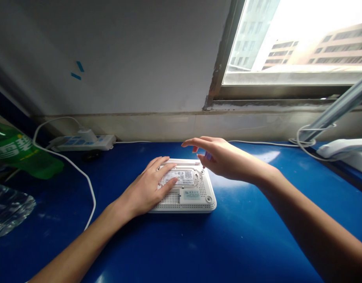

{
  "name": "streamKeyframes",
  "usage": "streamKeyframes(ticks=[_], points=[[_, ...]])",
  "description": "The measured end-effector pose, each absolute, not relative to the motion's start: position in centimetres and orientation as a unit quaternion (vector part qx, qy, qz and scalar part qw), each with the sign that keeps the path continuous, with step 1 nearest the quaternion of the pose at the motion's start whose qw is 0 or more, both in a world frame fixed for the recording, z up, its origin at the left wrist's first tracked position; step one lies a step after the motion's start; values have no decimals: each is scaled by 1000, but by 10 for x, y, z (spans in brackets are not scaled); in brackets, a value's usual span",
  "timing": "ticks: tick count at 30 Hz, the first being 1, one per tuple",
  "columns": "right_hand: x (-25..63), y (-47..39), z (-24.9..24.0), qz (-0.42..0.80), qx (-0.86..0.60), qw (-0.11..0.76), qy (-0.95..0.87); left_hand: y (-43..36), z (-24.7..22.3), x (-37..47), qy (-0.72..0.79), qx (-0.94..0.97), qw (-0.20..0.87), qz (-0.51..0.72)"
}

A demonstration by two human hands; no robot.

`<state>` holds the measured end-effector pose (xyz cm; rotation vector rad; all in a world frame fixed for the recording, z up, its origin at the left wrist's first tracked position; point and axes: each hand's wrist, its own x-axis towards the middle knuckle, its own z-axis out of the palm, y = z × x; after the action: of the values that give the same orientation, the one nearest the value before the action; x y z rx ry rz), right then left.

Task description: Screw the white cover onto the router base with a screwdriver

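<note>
Far left, a clear plastic item (10,210) and a green bottle (28,155) sit on the blue table (228,247); a white cable (86,179) curves from the power strip (83,143) to the left forearm. Left hand (153,182): palm down, fingers spread, pressing rather than clamping the white perforated device (189,188), which lies label-up mid-table. Risk: if that pressure slackens, the device could swivel on the smooth surface. Right hand (214,157): thumb and fingers appear together on a small tool (208,156), mostly hidden, its tip apparently at the device's far right corner recess (202,171). Risk: a tilted tip or uneven push could slip out and scratch the casing.
</note>
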<state>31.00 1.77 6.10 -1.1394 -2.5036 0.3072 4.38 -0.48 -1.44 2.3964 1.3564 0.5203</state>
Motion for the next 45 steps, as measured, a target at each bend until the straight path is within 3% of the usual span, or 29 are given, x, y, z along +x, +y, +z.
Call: streamKeyframes(ticks=[32, 45], points=[[312, 17, 65, 79, -398, 182, -895, -5, -17, 43, 483, 840, 157, 192], [315, 18, 64, 90, -394, 196, -894, -2, -20, 39, 368, 891, 152, 216]])
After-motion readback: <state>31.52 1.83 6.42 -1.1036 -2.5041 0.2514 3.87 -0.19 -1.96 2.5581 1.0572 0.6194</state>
